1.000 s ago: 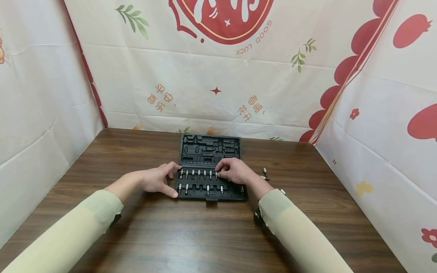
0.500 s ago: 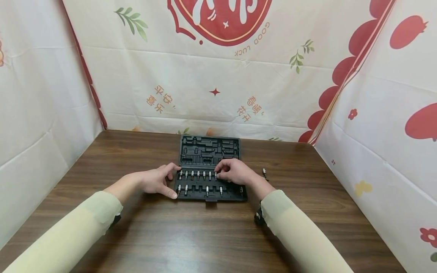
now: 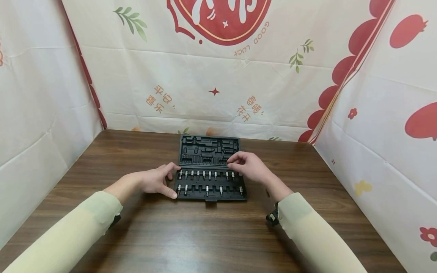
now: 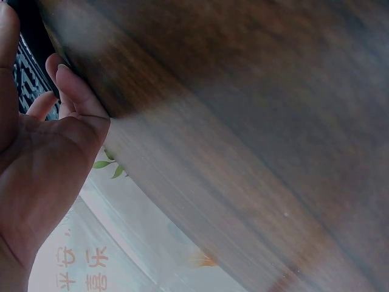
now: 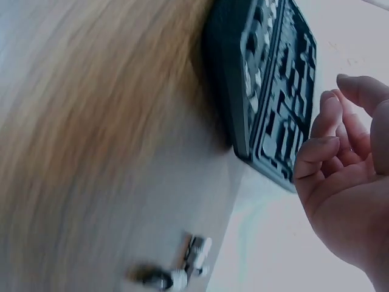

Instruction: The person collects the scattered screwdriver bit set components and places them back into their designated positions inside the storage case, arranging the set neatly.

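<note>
An open black plastic tool case (image 3: 225, 197) lies on the table, holding two rows of silver socket bits (image 3: 207, 190). My left hand (image 3: 155, 179) rests at its left edge, thumb at the front corner and fingers near the hinge. Above the right end of the hinge is my right hand (image 3: 250, 167), fingers loosely bent and nothing between them. In the right wrist view, that hand's thumb and index finger (image 5: 331, 115) stand apart. Two small loose metal pieces (image 5: 196, 250), likely socket bits, lie on the table right of the case; my right arm hides them in the head view.
The case's lid (image 3: 198, 149) leans back toward the printed cloth wall (image 3: 191, 76), its moulded recesses facing me. Brown wood-grain table (image 3: 191, 235) surrounds the case. A black strapped device (image 3: 272, 217) sits on my right wrist.
My right hand has released the socket bit at the back row and lifted away to the right. More bits at that row's right end now show. My left hand has stayed in place.
</note>
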A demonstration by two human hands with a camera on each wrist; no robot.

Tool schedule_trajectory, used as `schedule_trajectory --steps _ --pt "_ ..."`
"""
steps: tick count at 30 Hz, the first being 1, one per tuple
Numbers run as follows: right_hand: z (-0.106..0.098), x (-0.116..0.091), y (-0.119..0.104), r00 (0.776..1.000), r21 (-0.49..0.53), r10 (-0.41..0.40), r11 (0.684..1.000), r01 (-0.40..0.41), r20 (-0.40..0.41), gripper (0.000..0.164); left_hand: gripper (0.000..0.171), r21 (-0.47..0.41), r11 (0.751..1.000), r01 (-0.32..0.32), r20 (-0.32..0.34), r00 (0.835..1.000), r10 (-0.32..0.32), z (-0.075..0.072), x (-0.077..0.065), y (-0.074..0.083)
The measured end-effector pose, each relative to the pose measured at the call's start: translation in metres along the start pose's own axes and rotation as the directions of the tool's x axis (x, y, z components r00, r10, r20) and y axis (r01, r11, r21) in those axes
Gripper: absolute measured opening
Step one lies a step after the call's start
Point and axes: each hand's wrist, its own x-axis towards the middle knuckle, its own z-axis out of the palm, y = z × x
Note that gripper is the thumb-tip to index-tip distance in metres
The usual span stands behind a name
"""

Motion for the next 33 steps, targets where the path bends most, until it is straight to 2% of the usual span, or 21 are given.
schedule_trajectory --steps 7,13,23,28,33 --pt "-0.025 -0.015 0.011 0.996 0.066 0.022 0.998 -0.016 -0.082 0.032 0.104 -0.004 1.0 0.006 0.0 1.0 -0.006 -0.001 0.001 0.001" --pt "-0.044 -0.028 0.024 0.994 0.096 0.04 0.995 -0.03 -0.106 0.031 0.103 -0.003 1.0 0.005 -0.006 1.0 -0.005 -0.001 0.001 0.002" --pt "-0.065 -0.05 0.055 0.99 0.052 0.069 0.997 -0.063 -0.119 0.038 0.103 -0.009 1.0 0.005 0.001 1.0 -0.005 0.0 -0.001 0.002" --pt "-0.069 -0.058 0.074 0.986 -0.003 0.092 0.996 -0.093 -0.138 0.031 0.104 -0.007 1.0 0.011 0.004 1.0 -0.011 -0.001 0.0 0.002" --pt "-0.074 -0.057 0.087 0.988 -0.083 0.089 0.992 -0.1 -0.126 0.027 0.104 -0.005 1.0 0.017 0.001 1.0 -0.017 -0.001 -0.001 0.003"
